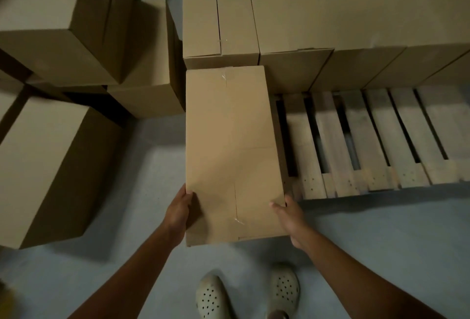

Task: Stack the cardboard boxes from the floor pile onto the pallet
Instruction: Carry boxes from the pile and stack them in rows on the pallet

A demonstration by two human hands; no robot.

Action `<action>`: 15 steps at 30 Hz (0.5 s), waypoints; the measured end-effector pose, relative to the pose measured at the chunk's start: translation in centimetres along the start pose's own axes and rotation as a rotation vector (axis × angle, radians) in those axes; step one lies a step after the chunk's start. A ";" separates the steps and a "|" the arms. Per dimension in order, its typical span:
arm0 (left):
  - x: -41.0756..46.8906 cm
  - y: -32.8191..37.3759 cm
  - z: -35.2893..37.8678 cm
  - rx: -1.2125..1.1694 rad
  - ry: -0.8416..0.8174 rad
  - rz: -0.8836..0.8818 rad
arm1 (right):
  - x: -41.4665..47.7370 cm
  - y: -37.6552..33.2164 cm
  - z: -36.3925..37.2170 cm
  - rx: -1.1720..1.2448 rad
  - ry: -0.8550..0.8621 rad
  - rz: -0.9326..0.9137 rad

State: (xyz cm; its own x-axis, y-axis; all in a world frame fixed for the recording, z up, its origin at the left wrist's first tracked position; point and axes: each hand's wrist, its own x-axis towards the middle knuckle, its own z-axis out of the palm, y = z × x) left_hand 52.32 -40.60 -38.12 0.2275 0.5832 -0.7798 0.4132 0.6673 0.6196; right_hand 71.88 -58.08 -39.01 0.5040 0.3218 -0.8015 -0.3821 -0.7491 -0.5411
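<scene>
Head view.
- Cardboard box (229, 140): left hand (178, 214) and right hand (290, 219) grip its near corners, thumbs on top. Its far end touches the stacked row (279, 13), at the pallet's left end.
- Pallet (368, 140): front slats bare.
- Floor pile (63, 38): several boxes remain.
- Progress: judged partway.

A grey floor (368, 242) carries a wooden pallet (356, 140), a pile of cardboard boxes (50, 166) at left, and two clogs (284, 290); a row of boxes (292, 13) lines the pallet's far side.
</scene>
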 end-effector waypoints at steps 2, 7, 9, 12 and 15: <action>0.8 0.4 0.0 -0.030 0.029 0.004 | 0.6 -0.7 0.0 -0.017 -0.009 -0.027; 1.8 1.4 -0.1 -0.072 0.057 -0.026 | 1.9 -1.5 0.1 -0.070 -0.005 -0.086; 2.0 1.6 -0.1 -0.077 0.057 -0.027 | 2.2 -1.6 0.1 -0.075 -0.011 -0.089; 2.1 1.8 -0.1 -0.093 0.054 -0.035 | 2.2 -1.8 0.3 -0.096 -0.001 -0.086; 2.1 1.9 0.0 -0.096 0.047 -0.019 | 2.5 -1.8 0.4 -0.096 0.019 -0.106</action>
State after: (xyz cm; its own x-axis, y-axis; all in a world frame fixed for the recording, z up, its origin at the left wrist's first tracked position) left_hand 53.54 -38.09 -38.58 0.1782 0.5894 -0.7880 0.3305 0.7184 0.6121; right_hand 73.50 -55.67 -40.18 0.5524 0.3920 -0.7357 -0.2508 -0.7635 -0.5951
